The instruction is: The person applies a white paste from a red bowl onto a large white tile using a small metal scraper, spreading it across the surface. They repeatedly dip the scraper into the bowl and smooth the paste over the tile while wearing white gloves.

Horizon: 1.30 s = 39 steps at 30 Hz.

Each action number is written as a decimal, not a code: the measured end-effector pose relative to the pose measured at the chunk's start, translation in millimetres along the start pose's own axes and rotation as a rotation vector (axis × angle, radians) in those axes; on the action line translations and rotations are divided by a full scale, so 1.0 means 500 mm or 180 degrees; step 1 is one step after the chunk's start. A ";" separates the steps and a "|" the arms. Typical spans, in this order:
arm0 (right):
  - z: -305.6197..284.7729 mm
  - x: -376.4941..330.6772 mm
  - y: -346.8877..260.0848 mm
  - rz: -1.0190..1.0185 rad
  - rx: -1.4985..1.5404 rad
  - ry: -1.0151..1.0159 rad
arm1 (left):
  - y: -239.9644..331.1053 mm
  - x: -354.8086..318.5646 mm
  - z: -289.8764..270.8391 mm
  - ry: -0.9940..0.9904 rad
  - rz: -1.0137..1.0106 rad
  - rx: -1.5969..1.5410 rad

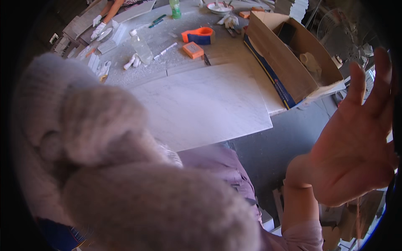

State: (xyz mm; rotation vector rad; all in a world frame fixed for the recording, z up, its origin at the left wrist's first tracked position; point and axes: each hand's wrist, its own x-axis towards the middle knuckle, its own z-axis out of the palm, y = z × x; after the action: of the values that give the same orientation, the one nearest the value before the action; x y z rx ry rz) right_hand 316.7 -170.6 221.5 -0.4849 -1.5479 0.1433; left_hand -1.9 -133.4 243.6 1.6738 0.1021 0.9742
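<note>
My left hand [100, 125], in a pale knitted glove, fills the left and lower part of the head view. It is very close and blurred. Its fingers look curled in, and whatever they may hold is hidden. Bare and raised at the right edge, my right hand [351, 146] shows its palm with the fingers spread and nothing in it. Between the two hands, farther down, a white grey-veined slab [209, 104] lies on the worktable, its near corner jutting past the edge. My left hand covers part of the slab's left side.
A cardboard box [280, 54] stands right of the slab. Behind lie an orange sanding block [193, 50], an orange tape dispenser [198, 34], a clear bottle [141, 48], and a green bottle [175, 9]. Another person's gloved hands [98, 30] work at the far left. A fan [341, 27] stands right.
</note>
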 end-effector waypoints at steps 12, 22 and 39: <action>-0.015 -0.004 -0.001 -0.0333 0.0629 0.0040 | -0.008 -0.026 0.021 0.0599 0.0291 0.0295; 0.056 -0.117 -0.043 -0.0116 0.1165 0.0109 | 0.011 -0.051 0.002 0.0842 0.0339 0.0539; 0.123 -0.134 -0.010 0.0133 0.0995 0.0032 | 0.009 -0.082 -0.012 0.1155 0.0442 0.0749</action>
State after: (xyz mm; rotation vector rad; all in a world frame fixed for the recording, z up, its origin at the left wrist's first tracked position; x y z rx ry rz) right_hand 253.3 -188.2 158.6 -0.2698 -1.4729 0.4078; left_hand -34.4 -152.2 225.1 1.7151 0.3574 1.4102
